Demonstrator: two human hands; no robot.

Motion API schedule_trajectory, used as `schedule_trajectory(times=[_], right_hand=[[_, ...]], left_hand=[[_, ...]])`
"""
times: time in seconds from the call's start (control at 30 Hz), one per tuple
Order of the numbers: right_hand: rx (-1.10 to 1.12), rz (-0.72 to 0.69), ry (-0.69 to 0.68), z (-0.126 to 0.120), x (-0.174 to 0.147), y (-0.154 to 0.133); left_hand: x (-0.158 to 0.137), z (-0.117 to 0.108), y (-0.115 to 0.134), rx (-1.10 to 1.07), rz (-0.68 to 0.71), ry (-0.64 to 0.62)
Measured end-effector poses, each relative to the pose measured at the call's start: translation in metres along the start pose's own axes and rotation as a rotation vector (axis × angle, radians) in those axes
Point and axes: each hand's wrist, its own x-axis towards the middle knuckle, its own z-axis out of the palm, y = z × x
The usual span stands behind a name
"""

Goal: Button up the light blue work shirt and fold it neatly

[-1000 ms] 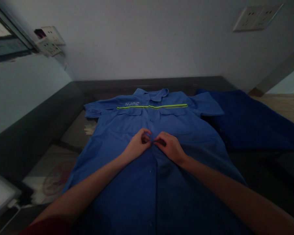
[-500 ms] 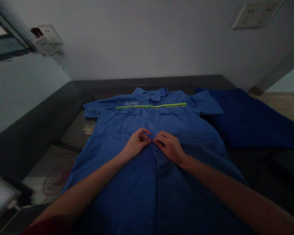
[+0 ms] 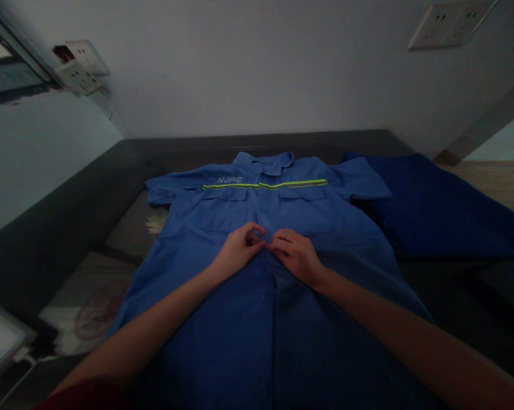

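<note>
A blue short-sleeved work shirt [image 3: 209,307] lies spread face up, its collar pointing away from me. It has chest pockets, a yellow-green stripe and the letters NJPC. My left hand [image 3: 242,245] pinches the front placket near the middle of the shirt. Beside it, my right hand [image 3: 295,253], with a ring on one finger, pinches the same placket from the other side. The fingertips of both hands nearly meet, and they hide whatever button is there. A lower button [image 3: 264,296] shows on the placket nearer to me.
Dark blue folded cloth [image 3: 436,210] lies to the right, partly under the shirt's sleeve. At the lower left stands a white device [image 3: 3,341] with a cable. Wall sockets [image 3: 451,24] are above, and a dark raised edge [image 3: 257,141] runs along the wall.
Both hands stay at the same spot on the placket, with only slight shifts of the fingers. The shirt lies as before.
</note>
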Motion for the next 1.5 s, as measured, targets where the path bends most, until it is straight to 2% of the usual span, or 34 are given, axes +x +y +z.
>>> schedule_trajectory(times=[0.17, 0.33, 0.43, 0.6, 0.83, 1.07, 1.23, 1.4, 1.5], right_hand=[[0.000, -0.038, -0.005, -0.001, 0.001, 0.000], [0.102, 0.003, 0.051, 0.000, 0.003, 0.000], [0.200, 0.074, 0.077, 0.000, 0.004, 0.000], [0.340, 0.152, 0.105, -0.002, 0.005, -0.001], [0.401, 0.197, 0.126, -0.006, 0.007, -0.002], [0.473, 0.293, 0.096, -0.006, 0.008, 0.000], [0.442, 0.272, 0.070, -0.006, 0.008, 0.000], [0.415, 0.304, 0.063, -0.006, 0.007, 0.000], [0.428, 0.336, 0.073, -0.005, 0.007, -0.001]], left_hand=[[0.000, 0.003, -0.007, -0.052, 0.029, 0.015], [0.001, 0.006, -0.011, -0.077, 0.047, 0.066], [0.000, 0.005, -0.006, -0.079, 0.035, 0.071], [-0.003, -0.002, 0.006, -0.020, -0.019, -0.025], [0.002, -0.005, 0.004, -0.175, -0.038, -0.138], [0.002, -0.004, 0.001, -0.246, -0.046, -0.145], [-0.001, 0.003, 0.000, -0.159, 0.027, -0.074], [-0.007, 0.008, 0.002, 0.187, 0.191, 0.061], [-0.009, 0.007, 0.006, 0.232, 0.181, 0.065]])
